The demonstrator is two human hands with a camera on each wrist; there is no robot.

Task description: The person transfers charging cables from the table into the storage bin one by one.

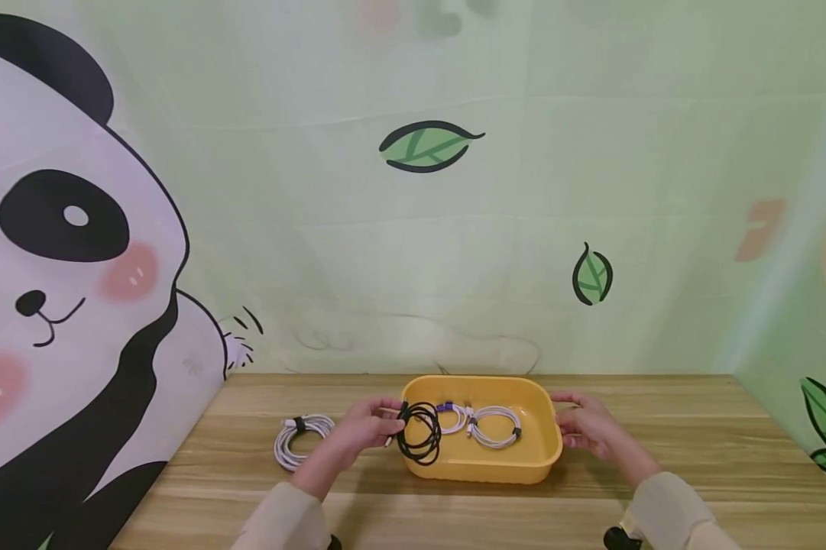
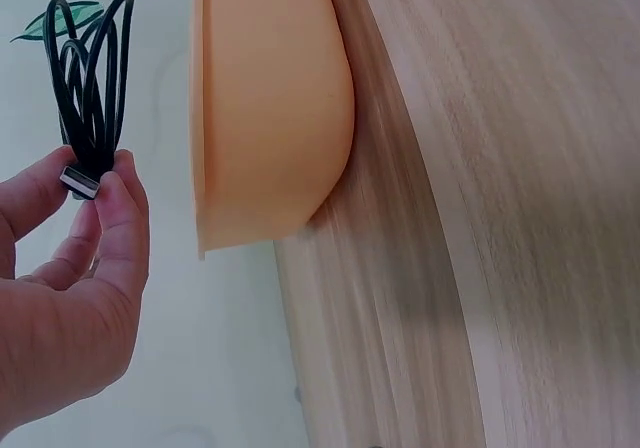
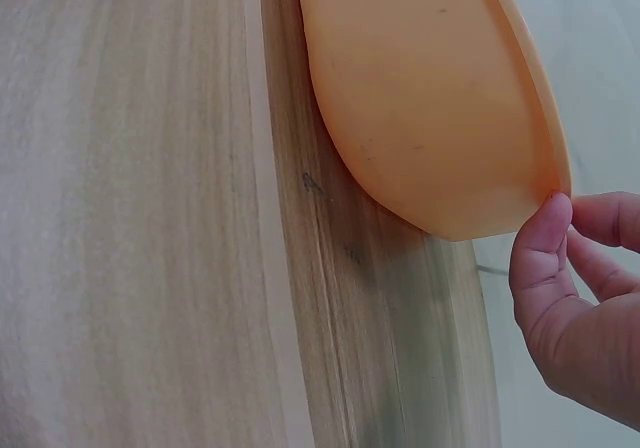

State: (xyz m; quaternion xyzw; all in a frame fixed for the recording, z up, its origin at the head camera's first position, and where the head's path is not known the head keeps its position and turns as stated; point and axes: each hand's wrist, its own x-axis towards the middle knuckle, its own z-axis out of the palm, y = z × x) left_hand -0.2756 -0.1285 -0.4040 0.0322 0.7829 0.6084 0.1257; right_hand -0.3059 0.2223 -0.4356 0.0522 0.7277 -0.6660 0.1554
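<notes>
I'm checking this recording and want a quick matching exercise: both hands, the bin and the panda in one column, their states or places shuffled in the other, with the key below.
Column 1
1. Left hand
2. Right hand
3. Yellow bin
4. Panda

Column 2
A. Has coiled white cables inside
B. Printed on the backdrop
C. Pinches a coiled black cable
D. Touches the bin's rim

Right pairs: 1-C, 2-D, 3-A, 4-B
</notes>
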